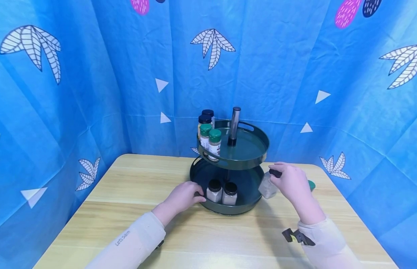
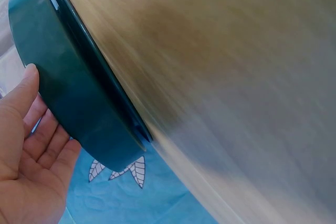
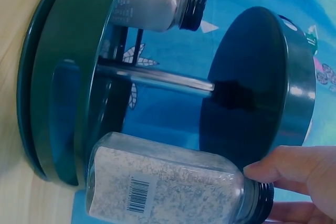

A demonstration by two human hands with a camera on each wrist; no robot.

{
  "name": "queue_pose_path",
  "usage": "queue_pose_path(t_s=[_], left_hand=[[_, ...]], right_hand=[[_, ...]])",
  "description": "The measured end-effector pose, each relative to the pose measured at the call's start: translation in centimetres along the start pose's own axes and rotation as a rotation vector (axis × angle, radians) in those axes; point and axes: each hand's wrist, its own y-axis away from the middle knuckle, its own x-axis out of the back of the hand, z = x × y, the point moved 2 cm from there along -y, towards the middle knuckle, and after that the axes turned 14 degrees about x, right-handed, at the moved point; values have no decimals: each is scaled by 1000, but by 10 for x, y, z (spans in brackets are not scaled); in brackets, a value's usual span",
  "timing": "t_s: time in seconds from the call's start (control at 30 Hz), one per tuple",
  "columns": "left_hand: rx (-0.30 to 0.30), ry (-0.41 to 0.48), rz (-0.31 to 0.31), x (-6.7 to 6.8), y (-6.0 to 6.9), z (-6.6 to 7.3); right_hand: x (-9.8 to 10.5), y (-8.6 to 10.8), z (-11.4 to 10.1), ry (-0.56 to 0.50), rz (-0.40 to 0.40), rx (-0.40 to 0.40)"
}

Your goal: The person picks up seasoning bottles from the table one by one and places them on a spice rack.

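A dark green two-tier rotating rack [image 1: 240, 211] stands on the table. My left hand [image 1: 183, 196] holds the left side of its lower tray's rim, thumb on the wall in the left wrist view. My right hand [image 1: 290, 181] pinches the black cap of a clear spice jar [image 1: 268, 185], tilted just beyond the lower tray's right rim. Pale, flaky contents and a barcode label show on this jar [image 3: 163, 182] in the right wrist view. Two black-capped jars, a left one [image 1: 214, 192] and a right one [image 1: 229, 195], stand side by side at the lower tray's front.
On the upper tray [image 1: 250, 164], green-capped bottles [image 1: 214, 144] and black-capped bottles [image 1: 204, 119] cluster at the left, beside the central metal post [image 1: 234, 123]. Another green cap [image 1: 311, 185] shows partly behind my right hand. A blue curtain [image 1: 262, 74] hangs around the wooden table [image 1: 144, 175].
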Motion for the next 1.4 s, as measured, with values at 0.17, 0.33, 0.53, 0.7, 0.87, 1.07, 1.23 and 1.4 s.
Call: queue_pose_path(t_s=[0.17, 0.33, 0.53, 0.7, 0.87, 1.07, 1.23, 1.4], left_hand=[[-2, -10, 3, -1, 0, -1], [-4, -7, 4, -2, -1, -2], [2, -3, 2, -2, -1, -2], [4, 0, 1, -2, -1, -2], [-5, -8, 3, -2, -1, -1], [-4, -6, 3, -3, -1, -2], [-6, -10, 8, -4, -2, -3], [-1, -10, 9, -5, -2, -4]], right_hand=[[-4, -3, -4, -1, 32, 26], [-9, -5, -9, 4, 46, 47], [-13, -8, -17, 2, 45, 80], [-18, -9, -21, -13, 42, 91], [-24, -10, -24, -30, 29, 86], [-32, -10, -28, -36, 22, 106], [-38, -9, -30, -46, 27, 124], [-44, -8, -33, -50, 27, 149]])
